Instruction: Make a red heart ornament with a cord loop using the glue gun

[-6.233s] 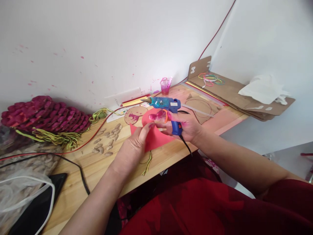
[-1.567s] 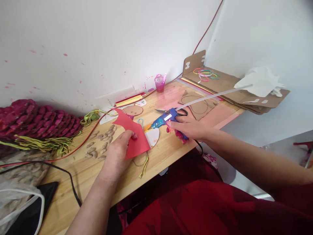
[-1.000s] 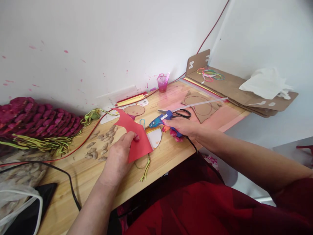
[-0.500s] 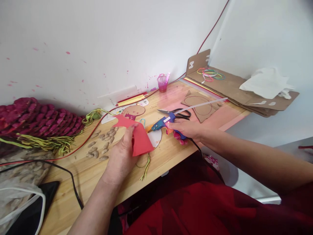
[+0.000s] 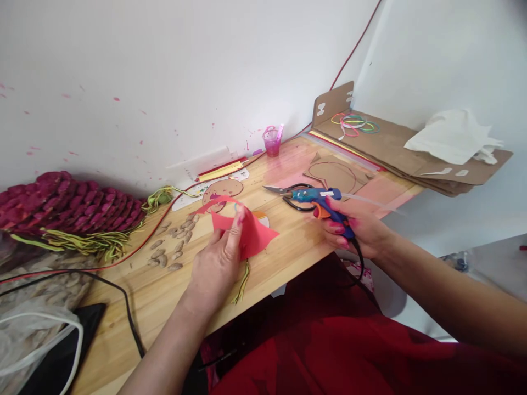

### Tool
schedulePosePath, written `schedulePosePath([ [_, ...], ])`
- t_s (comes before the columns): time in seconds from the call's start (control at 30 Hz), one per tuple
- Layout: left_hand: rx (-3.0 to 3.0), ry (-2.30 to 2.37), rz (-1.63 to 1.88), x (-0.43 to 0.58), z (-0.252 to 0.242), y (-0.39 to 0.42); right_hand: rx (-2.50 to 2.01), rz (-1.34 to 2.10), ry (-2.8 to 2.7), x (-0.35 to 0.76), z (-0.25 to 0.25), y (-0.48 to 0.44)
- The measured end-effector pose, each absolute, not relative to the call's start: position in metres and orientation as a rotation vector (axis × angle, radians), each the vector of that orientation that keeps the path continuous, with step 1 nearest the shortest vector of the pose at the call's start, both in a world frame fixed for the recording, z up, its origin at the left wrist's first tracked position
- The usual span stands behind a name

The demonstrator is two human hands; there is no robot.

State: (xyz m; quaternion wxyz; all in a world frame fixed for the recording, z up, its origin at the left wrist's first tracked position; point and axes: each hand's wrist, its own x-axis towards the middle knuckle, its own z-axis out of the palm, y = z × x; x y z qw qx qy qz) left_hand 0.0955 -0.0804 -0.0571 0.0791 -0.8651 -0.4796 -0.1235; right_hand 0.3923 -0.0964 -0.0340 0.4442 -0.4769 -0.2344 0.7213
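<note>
A piece of red paper [image 5: 258,237] is pinched in my left hand [image 5: 220,263], its thumb lying across the sheet and a thin curved strip trailing to the left. My right hand [image 5: 354,225] wraps round the handle of a blue hot glue gun [image 5: 315,195], whose nozzle points left. A clear glue stick [image 5: 373,203] juts from the back of the gun. Black-handled scissors [image 5: 298,204] lie on the table, partly hidden by the gun. Under the red paper, a pale round piece with an orange edge [image 5: 263,219] shows only in part. Yellow-green yarn [image 5: 242,285] hangs below my left hand.
Peanuts [image 5: 177,248] are scattered left of my hand. A magenta scaly object [image 5: 78,206] stands by the wall. A cup of pink liquid [image 5: 272,142], cut cardboard [image 5: 335,175] and folded cardboard [image 5: 391,142] lie further back. A red cord [image 5: 152,227] and a black cable [image 5: 127,307] cross the table.
My right hand has drawn the glue gun away to the right, off the red paper. My left hand has moved slightly right and tilted the paper.
</note>
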Motion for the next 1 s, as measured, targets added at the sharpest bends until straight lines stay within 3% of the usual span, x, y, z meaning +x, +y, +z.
schedulePosePath([
  [0.23,-2.597,-1.482,-0.316,0.101,-0.059,-0.082,-0.980,1.769,-0.572,0.390,-0.040,-0.098],
  [0.53,-2.636,-1.528,0.177,0.107,-0.050,-0.077,-1.003,1.771,-0.560,0.388,-0.039,-0.100],
  [1.0,-2.654,-1.365,0.056,0.108,-0.050,-0.078,-1.007,1.795,-0.613,0.374,-0.033,-0.103],
])
